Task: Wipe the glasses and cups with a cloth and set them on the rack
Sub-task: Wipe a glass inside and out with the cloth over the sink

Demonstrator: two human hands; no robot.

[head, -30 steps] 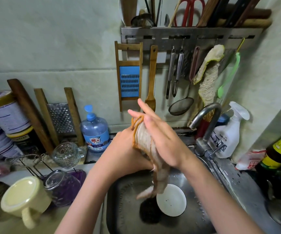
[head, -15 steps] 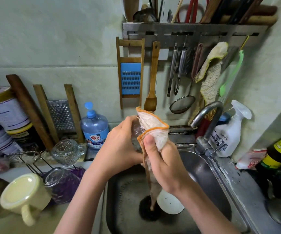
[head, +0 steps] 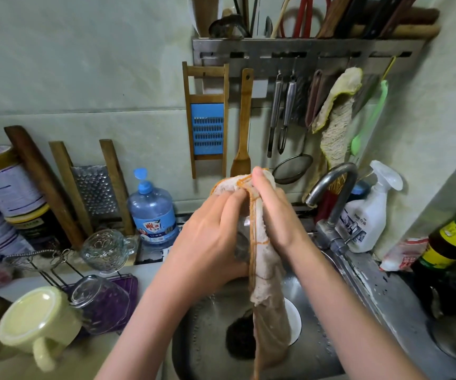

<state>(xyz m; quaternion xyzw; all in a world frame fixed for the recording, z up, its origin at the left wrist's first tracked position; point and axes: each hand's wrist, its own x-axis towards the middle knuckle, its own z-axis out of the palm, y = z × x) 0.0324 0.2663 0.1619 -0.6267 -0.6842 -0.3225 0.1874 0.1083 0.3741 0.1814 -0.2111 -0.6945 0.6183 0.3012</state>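
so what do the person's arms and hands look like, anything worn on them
Both forearms are bare as far as the frame shows: no sleeves reach into view. The left hand and the right hand wear no gloves, and no rings, watch or bracelet are visible on the fingers or wrists. The nails look short and unpainted. No marks or bandages show.

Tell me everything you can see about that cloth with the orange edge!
The cloth is a pale, greyish-white rag with orange stitching along its edges. It looks soft, thin and limp. Its top is bunched over a clear glass, between the left hand and the right hand, which both press on it. The rest hangs straight down in a long tail over the metal sink, in front of a white dish.
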